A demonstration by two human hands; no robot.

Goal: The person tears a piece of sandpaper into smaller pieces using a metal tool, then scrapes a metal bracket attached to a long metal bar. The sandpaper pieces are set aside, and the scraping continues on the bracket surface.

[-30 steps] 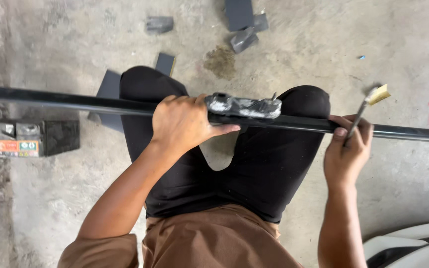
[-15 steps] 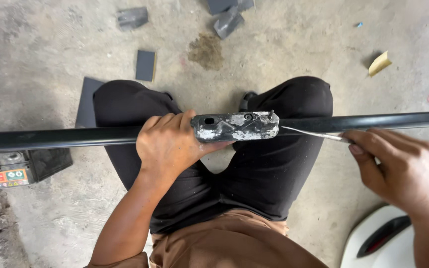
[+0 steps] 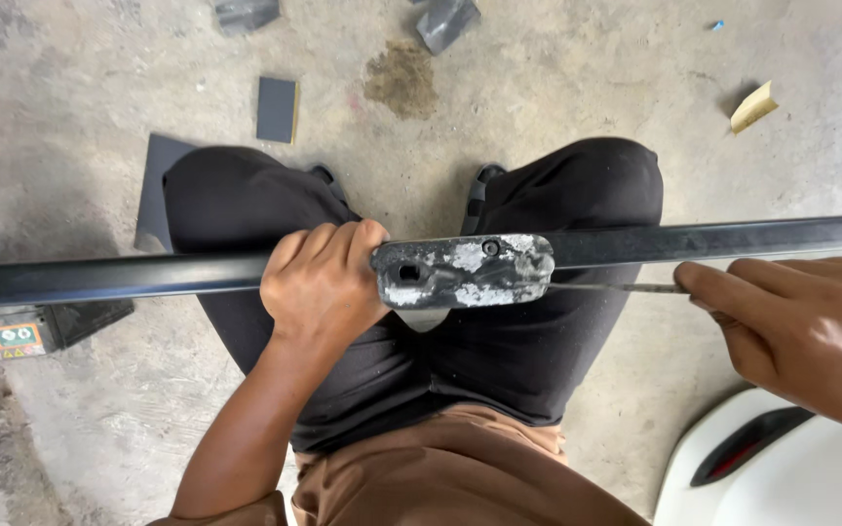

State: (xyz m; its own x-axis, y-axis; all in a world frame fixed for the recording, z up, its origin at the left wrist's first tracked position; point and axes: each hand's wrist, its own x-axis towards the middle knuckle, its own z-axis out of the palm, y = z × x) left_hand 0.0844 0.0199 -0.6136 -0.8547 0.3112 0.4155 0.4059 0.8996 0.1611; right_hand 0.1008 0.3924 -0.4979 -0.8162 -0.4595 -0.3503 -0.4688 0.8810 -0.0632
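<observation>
Head view: left hand point(image 3: 324, 282) clenches the long black metal bar point(image 3: 109, 278) lying left-right, while right hand point(image 3: 791, 326) pinches a thin metal blade point(image 3: 616, 287) pointing left under the bar's paint-flecked bracket point(image 3: 465, 271).

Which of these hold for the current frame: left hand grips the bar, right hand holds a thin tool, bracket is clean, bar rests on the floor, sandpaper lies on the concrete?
1. The left hand grips the long black metal bar. True.
2. The right hand holds a thin metal blade pointed at the grey bracket with flaking white paint. True.
3. The bracket is clean and evenly painted. False: its surface is patchy, with white flakes over dark grey.
4. The bar lies on the floor. False: it is held across the person's knees, above the concrete floor.
5. A dark rectangular sandpaper sheet lies on the concrete. True.
</observation>
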